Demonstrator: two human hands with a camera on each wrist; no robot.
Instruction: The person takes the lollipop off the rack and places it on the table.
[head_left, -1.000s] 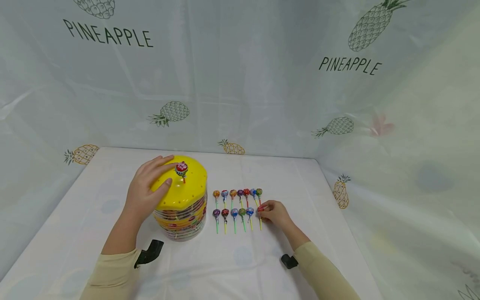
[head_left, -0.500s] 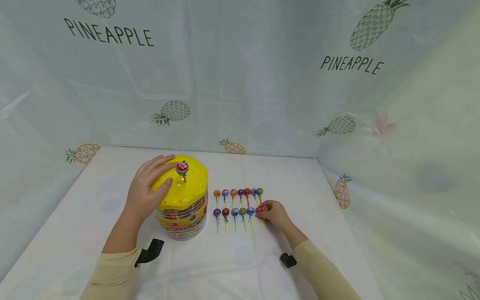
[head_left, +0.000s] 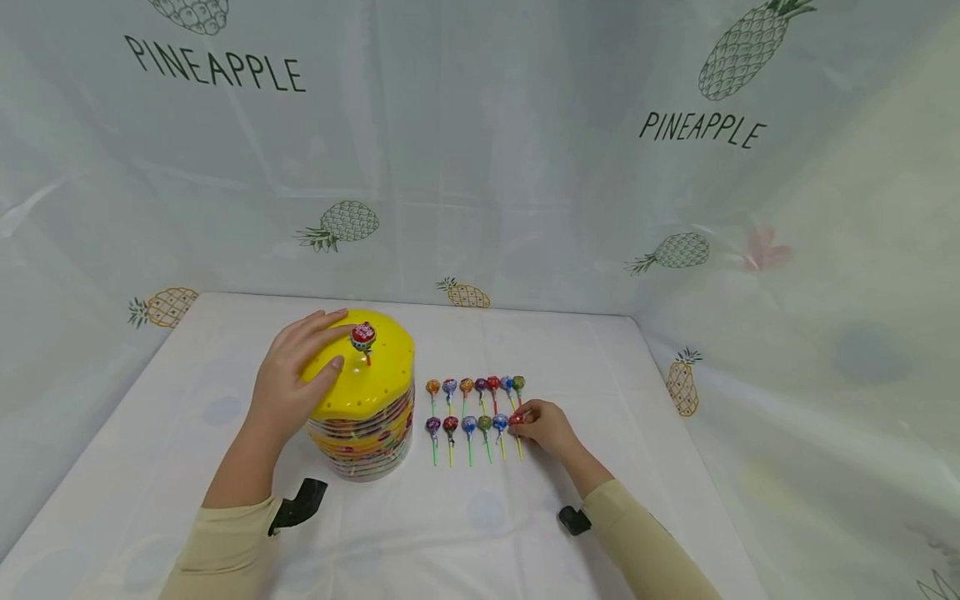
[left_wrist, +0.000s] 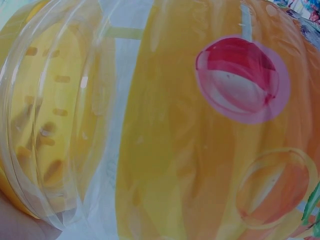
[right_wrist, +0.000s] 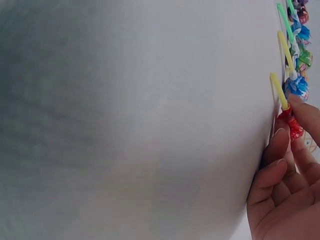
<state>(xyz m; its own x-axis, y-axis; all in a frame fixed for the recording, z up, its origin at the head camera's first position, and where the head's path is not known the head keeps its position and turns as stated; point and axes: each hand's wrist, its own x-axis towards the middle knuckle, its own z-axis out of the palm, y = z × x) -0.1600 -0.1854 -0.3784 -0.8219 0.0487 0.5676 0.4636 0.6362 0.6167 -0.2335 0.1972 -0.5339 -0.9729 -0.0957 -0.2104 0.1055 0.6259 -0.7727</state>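
My left hand [head_left: 288, 379] rests on the yellow lid [head_left: 382, 379] of a tall clear jar [head_left: 375, 450], thumb and fingers spread over its left side. A red lollipop shape [head_left: 363, 337] shows on top of the lid. The left wrist view is filled by the jar's orange printed side [left_wrist: 175, 120]. My right hand [head_left: 549, 427] pinches the wrapped head of a red lollipop [right_wrist: 296, 129] at the right end of the nearer row. Its yellow stick points toward me. Left of it, close by, lies a blue lollipop [head_left: 500, 423].
Two rows of wrapped lollipops lie right of the jar; the farther one includes an orange lollipop [head_left: 433, 387] and a green lollipop [head_left: 519, 383]. A white cloth covers the table [head_left: 420, 533]. Behind hangs a pineapple-printed curtain [head_left: 487, 167].
My right hand has shifted slightly left with the red lollipop, bringing it closer to the blue one in the nearer row. The left hand stays on the lid.
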